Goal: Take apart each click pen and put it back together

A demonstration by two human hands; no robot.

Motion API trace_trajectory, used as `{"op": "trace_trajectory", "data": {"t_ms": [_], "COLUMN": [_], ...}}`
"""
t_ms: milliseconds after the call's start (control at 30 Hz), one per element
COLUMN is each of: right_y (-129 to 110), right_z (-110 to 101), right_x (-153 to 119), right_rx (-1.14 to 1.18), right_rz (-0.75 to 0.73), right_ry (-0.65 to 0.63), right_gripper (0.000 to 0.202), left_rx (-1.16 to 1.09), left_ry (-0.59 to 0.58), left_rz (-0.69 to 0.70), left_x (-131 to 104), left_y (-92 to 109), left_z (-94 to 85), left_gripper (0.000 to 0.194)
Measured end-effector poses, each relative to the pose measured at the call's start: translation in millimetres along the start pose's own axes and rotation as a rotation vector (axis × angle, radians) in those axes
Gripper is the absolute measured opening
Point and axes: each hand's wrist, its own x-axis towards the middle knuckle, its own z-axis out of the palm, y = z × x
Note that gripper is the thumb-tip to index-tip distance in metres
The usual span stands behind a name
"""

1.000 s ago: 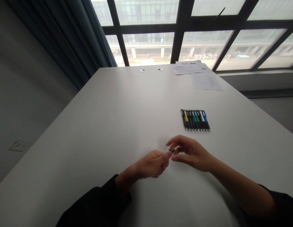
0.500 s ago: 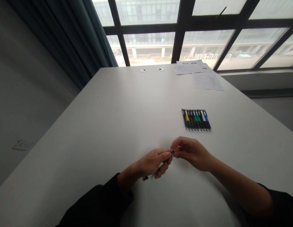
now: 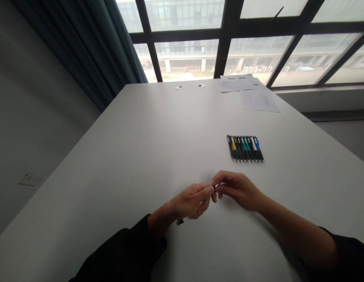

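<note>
My left hand (image 3: 192,200) is wrapped round a pen (image 3: 180,221), whose dark end sticks out below the palm while most of its body is hidden. The fingertips of my right hand (image 3: 233,188) meet those of the left and pinch the small metallic tip (image 3: 216,185) at the pen's other end. Beyond my right hand, several pens (image 3: 245,149) lie side by side in a row on the white table (image 3: 158,145), with yellow, green, white, blue and dark barrels.
Printed papers (image 3: 260,100) lie at the far right of the table, near the window. Two round white discs (image 3: 201,85) are at the far edge. A dark blue curtain (image 3: 111,47) hangs at the left, above a wall socket (image 3: 31,179).
The fingers of my right hand have closed on the pen's tip. The left fingers have curled further round the barrel, hiding more of it. The view has shifted slightly.
</note>
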Motion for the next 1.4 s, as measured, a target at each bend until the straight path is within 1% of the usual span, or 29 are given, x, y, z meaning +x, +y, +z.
{"op": "trace_trajectory", "data": {"t_ms": [100,233,267,400,467,533,667,800,867,933,967,1033,1067,1133,1200,1267,1333,1400], "right_y": [1.1,4.6,5.5,8.6,9.8,11.1,15.0,20.2,21.8,21.6,20.8,18.3,17.0,15.7,16.3,18.2,20.1,20.7], "right_z": [-1.0,-3.5,-5.2,-18.9,-27.8,-35.3,-41.9,-42.2,-42.0,-39.9,-37.4,-28.2,-21.7,-6.3,8.7,19.4,24.4,24.5], "right_x": [0.9,1.7,1.8,0.9,-1.9,-6.8,-17.8,-21.8,-22.3,-23.8,-25.1,-28.7,-30.5,-33.3,-34.2,-33.2,-31.5,-30.4], "right_rx": [-0.002,-0.087,-0.184,-0.755,-0.867,-0.906,-0.97,-0.996,-1.005,-1.022,-1.03,-1.012,-0.972,-0.819,-0.636,-0.485,-0.372,-0.263], "right_rz": [-0.035,-0.015,-0.017,-0.086,-0.104,-0.103,-0.097,-0.085,-0.081,-0.104,-0.137,-0.233,-0.278,-0.308,-0.27,-0.209,-0.143,-0.075], "right_ry": [0.017,0.078,0.106,0.199,0.23,0.258,0.284,0.299,0.315,0.354,0.379,0.397,0.378,0.268,0.146,0.098,0.13,0.17], "right_gripper": [0.019,0.026,0.026,0.018,0.011,0.008,0.011,0.015,0.023,0.03,0.03,0.022,0.018,0.017,0.02,0.018,0.015,0.018], "left_rx": [-0.017,-0.06,-0.072,-0.102,-0.104,-0.1,-0.083,-0.061,-0.044,-0.018,0.0,0.048,0.075,0.13,0.175,0.206,0.224,0.234], "left_ry": [0.017,0.074,0.086,0.104,0.105,0.107,0.107,0.101,0.099,0.097,0.096,0.088,0.081,0.066,0.054,0.036,0.012,-0.005], "left_rz": [0.023,0.044,0.043,0.017,0.007,0.004,0.01,0.01,0.01,0.01,0.008,-0.003,-0.012,-0.032,-0.048,-0.062,-0.072,-0.073], "left_x": [0.7,4.1,5.0,6.2,5.7,5.2,5.0,5.3,5.2,4.6,4.1,2.9,2.2,1.0,0.0,-0.6,-0.9,-1.0], "left_y": [-0.7,-4.4,-5.0,-3.6,-2.0,-1.2,-2.5,-3.9,-3.8,-3.3,-2.9,-2.2,-1.9,-1.2,-0.3,0.7,1.8,2.4], "left_z": [1.8,1.6,1.5,1.9,2.4,2.7,2.0,0.7,0.0,-0.4,-0.5,0.0,0.5,1.9,3.5,4.7,5.2,5.5], "left_gripper": [0.038,0.03,0.029,0.029,0.029,0.03,0.032,0.033,0.034,0.035,0.036,0.039,0.042,0.045,0.047,0.051,0.053,0.054]}}
